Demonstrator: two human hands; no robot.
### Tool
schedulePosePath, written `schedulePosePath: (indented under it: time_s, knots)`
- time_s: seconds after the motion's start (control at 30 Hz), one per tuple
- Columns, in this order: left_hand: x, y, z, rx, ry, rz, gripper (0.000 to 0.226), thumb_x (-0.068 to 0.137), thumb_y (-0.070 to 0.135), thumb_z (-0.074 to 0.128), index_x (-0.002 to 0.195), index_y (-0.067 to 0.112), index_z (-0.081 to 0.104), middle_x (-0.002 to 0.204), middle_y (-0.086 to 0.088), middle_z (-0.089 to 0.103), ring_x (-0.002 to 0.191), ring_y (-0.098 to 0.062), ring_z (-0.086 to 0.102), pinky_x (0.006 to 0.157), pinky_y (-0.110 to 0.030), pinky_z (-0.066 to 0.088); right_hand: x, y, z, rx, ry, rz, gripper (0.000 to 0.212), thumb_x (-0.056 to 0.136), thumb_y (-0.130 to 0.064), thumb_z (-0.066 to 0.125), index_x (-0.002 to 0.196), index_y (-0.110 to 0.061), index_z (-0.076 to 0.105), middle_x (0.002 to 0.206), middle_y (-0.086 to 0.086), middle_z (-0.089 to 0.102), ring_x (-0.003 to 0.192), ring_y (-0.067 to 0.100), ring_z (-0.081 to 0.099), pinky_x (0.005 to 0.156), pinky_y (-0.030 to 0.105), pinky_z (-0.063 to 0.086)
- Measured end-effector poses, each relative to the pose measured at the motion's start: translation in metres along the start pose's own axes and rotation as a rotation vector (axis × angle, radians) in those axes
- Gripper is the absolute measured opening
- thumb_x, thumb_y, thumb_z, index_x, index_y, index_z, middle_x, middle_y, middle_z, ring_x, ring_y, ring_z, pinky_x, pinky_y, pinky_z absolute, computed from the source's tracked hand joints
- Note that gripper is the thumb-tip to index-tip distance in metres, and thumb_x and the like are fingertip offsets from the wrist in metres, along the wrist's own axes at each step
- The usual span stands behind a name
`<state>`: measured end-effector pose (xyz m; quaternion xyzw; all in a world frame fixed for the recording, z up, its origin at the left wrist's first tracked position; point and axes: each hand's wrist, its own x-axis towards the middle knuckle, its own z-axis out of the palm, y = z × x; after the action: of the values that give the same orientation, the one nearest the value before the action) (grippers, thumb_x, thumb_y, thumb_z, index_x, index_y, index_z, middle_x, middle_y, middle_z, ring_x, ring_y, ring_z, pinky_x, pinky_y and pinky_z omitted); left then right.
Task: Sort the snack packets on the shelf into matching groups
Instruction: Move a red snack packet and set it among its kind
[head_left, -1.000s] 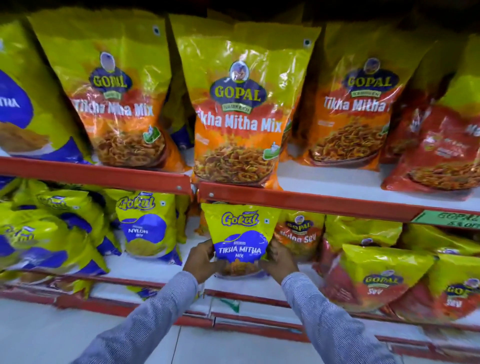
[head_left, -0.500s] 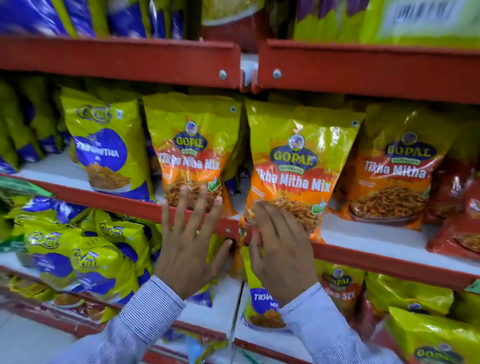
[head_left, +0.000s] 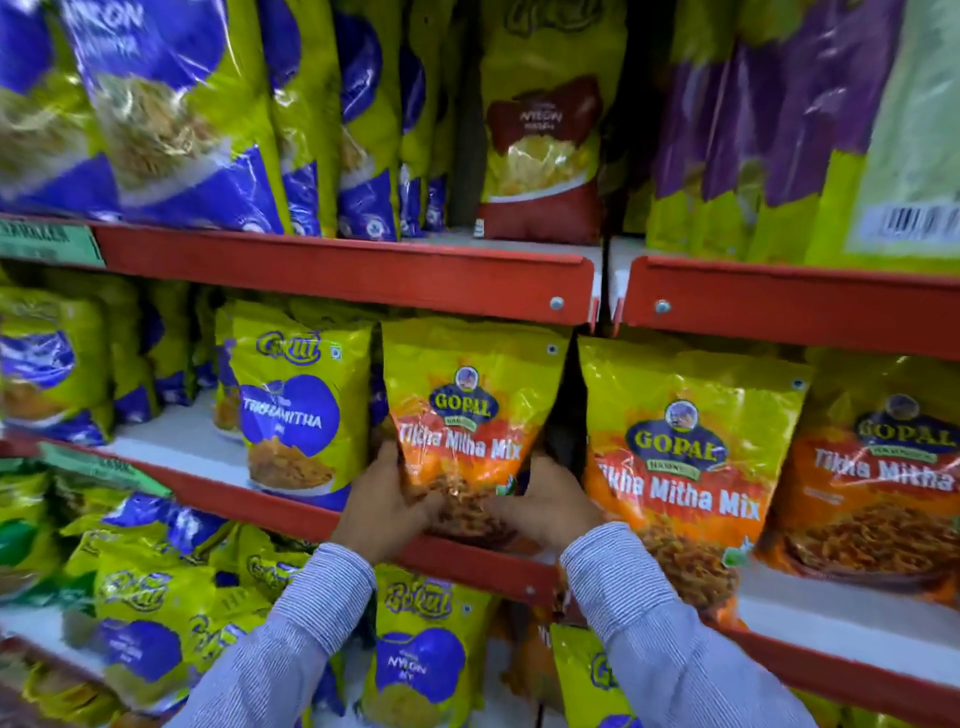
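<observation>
Both hands, left hand and right hand, clasp the Gopal packet low; I fear foil slipping, toppling the right neighbour packet.

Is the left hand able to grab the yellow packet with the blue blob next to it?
Probably yes. The yellow and blue Tikha Mitha packet stands just beside the left hand, nothing between, but that hand grips the orange Gopal packet.

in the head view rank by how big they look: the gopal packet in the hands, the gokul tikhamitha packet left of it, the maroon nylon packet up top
1. Held Gopal packet
2. Gokul Tikhamitha packet, nearly alike, unsure
3. Maroon Nylon packet, set further back, so true size is unclear
</observation>
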<state>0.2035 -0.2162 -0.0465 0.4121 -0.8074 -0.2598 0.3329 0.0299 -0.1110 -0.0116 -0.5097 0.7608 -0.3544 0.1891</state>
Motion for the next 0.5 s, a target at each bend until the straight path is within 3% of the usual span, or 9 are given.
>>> schedulePosePath:
  time_s: [0.07, 0.13, 0.23, 0.37, 0.4, 0.5]
  knots:
    - [0.006, -0.006, 0.003, -0.185, -0.04, -0.071, 0.086, 0.056, 0.051, 0.071, 0.13, 0.009, 0.055, 0.116, -0.014, 0.074, 0.107, -0.031, 0.071, 0.095, -0.043, 0.056, 0.005, 0.002, 0.0, 0.159, -0.049, 0.044, 0.036, 0.075, -0.018, 0.082, 0.1, -0.027, 0.059, 0.11, 0.0, 0.072, 0.098, 0.018, 0.066, 0.082, 0.026, 0.049]
    - [0.007, -0.012, 0.004, -0.326, -0.037, -0.089, 0.076, 0.05, 0.048, 0.073, 0.119, 0.02, 0.062, 0.109, -0.006, 0.077, 0.1, -0.019, 0.073, 0.095, -0.049, 0.058, 0.008, 0.005, 0.005, 0.28, -0.026, 0.032, 0.038, 0.071, -0.013, 0.084, 0.088, -0.03, 0.055, 0.094, -0.013, 0.069, 0.084, 0.007, 0.065, 0.07, 0.02, 0.051]
    - [-0.003, -0.016, 0.006, -0.479, 0.014, -0.044, 0.066, 0.048, 0.035, 0.079, 0.111, 0.024, 0.065, 0.099, 0.0, 0.079, 0.092, -0.013, 0.073, 0.084, -0.038, 0.061, -0.001, 0.009, 0.008, 0.317, 0.058, -0.052, 0.05, 0.064, -0.007, 0.087, 0.095, -0.032, 0.056, 0.088, -0.017, 0.066, 0.089, 0.013, 0.068, 0.066, 0.016, 0.049]
    - [-0.031, -0.001, -0.004, -0.572, 0.13, 0.058, 0.054, 0.049, 0.029, 0.079, 0.102, 0.023, 0.069, 0.09, 0.015, 0.082, 0.081, 0.002, 0.073, 0.071, -0.014, 0.057, -0.03, 0.007, 0.002, 0.402, 0.124, -0.232, 0.056, 0.06, -0.008, 0.087, 0.097, -0.038, 0.059, 0.103, -0.007, 0.074, 0.1, 0.018, 0.071, 0.089, 0.043, 0.058]
    - [-0.039, 0.006, -0.009, -0.583, 0.154, 0.092, 0.051, 0.05, 0.028, 0.08, 0.1, 0.023, 0.07, 0.092, 0.017, 0.081, 0.083, 0.002, 0.073, 0.072, -0.013, 0.057, -0.04, 0.006, -0.002, 0.436, 0.129, -0.275, 0.054, 0.059, -0.013, 0.086, 0.099, -0.04, 0.062, 0.104, -0.007, 0.076, 0.099, 0.015, 0.072, 0.088, 0.041, 0.059]
    - [-0.059, 0.033, -0.024, -0.62, 0.203, 0.191, 0.048, 0.054, 0.025, 0.084, 0.101, 0.022, 0.073, 0.098, 0.011, 0.082, 0.088, -0.005, 0.075, 0.076, -0.019, 0.061, -0.069, 0.002, -0.027, 0.469, 0.168, -0.39, 0.053, 0.057, -0.017, 0.085, 0.102, -0.039, 0.068, 0.098, -0.014, 0.08, 0.088, 0.003, 0.074, 0.076, 0.017, 0.057]
